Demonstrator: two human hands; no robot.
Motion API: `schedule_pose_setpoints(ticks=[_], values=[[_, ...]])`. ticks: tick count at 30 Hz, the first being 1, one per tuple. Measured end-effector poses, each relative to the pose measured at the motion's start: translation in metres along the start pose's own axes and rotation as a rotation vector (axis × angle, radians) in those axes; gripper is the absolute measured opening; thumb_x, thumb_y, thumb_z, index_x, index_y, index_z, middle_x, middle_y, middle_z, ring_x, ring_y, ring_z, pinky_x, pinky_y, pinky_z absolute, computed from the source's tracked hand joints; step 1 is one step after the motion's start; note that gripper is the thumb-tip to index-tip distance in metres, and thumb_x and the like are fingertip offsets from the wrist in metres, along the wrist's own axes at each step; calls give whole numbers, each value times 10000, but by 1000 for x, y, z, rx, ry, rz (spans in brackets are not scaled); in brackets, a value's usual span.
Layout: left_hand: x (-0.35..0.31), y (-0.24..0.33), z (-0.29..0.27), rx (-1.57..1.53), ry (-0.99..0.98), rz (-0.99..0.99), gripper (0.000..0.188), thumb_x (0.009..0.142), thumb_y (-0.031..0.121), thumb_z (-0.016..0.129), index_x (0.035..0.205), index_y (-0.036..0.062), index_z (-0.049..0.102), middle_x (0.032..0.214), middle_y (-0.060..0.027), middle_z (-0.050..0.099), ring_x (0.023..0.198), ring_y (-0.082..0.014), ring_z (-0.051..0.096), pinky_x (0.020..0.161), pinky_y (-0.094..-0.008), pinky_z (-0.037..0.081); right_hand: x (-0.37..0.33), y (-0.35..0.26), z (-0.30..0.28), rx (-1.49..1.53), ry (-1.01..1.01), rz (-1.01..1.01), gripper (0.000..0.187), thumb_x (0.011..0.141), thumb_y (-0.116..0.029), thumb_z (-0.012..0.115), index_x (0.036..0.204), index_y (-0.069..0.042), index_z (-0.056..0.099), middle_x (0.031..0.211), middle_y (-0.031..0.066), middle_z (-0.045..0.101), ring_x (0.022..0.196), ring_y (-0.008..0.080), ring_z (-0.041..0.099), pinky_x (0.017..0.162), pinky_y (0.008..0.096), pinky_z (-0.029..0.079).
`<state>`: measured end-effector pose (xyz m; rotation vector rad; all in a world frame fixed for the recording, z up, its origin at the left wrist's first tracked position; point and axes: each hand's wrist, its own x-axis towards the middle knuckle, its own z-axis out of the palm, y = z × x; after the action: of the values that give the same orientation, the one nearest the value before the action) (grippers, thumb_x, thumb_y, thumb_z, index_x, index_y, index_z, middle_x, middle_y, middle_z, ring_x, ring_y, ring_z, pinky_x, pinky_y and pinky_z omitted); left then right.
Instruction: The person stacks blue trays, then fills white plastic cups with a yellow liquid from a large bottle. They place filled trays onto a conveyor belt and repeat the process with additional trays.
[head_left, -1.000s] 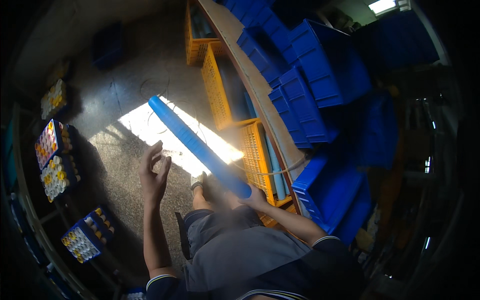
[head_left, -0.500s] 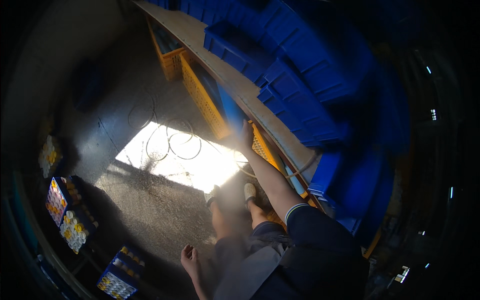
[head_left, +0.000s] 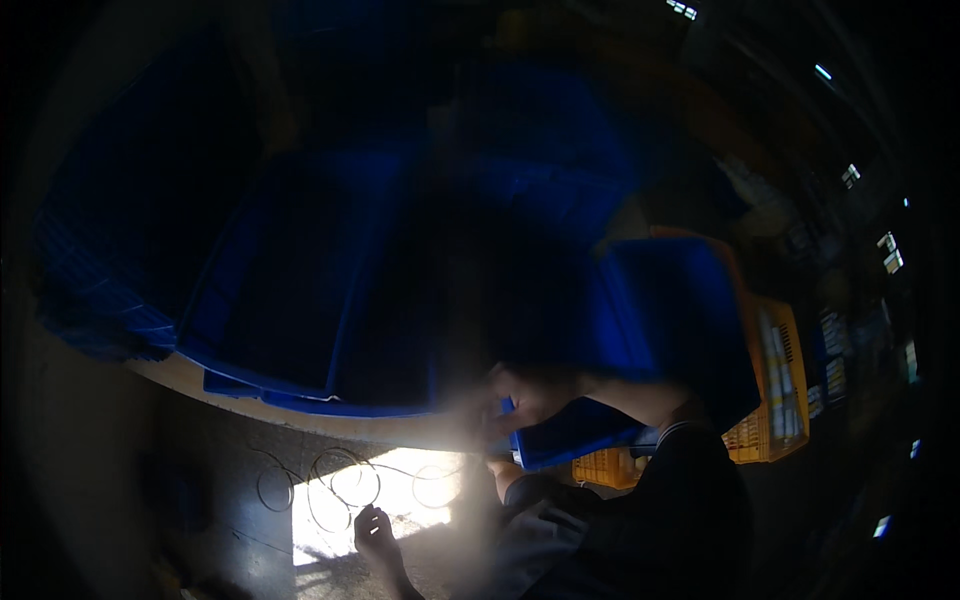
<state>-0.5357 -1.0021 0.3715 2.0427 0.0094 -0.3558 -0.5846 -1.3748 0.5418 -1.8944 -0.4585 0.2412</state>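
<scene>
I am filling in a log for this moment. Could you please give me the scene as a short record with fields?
Setting: dim workshop, sunlit patch on the floor
Right hand: on the near edge of a blue plastic crate; grip blurred
Left hand: low, open, holding nothing, above the sunlit floor
Shelf: pale wooden board carrying large blue plastic bins
Right side: orange plastic mesh crate
Floor: thin wire loops

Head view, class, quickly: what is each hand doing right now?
Left hand: low over the sunlit floor, holding nothing; fingers loosely curled.
Right hand: closed on the edge of a blue bin.
</scene>
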Motion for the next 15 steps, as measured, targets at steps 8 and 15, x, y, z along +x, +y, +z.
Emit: schedule_pose_setpoints(ticks=[8,15], values=[[24,221,130,31,-260,590,107,863,34,628,963,15,660,856,-97,707,740,-194,677,686,-298,523,-37,102,-365,-864,508,752,603,880,-355,679,1346,-17,497,1288,216,565,1116,305,602,904,395,522],[54,285,213,-14,-491,646,151,834,24,670,985,18,683,873,-94,704,749,-185,676,698,-278,525,-9,222,-387,-442,-84,874,510,926,-343,600,1280,5,487,1226,248,586,1074,344,611,854,426,510]])
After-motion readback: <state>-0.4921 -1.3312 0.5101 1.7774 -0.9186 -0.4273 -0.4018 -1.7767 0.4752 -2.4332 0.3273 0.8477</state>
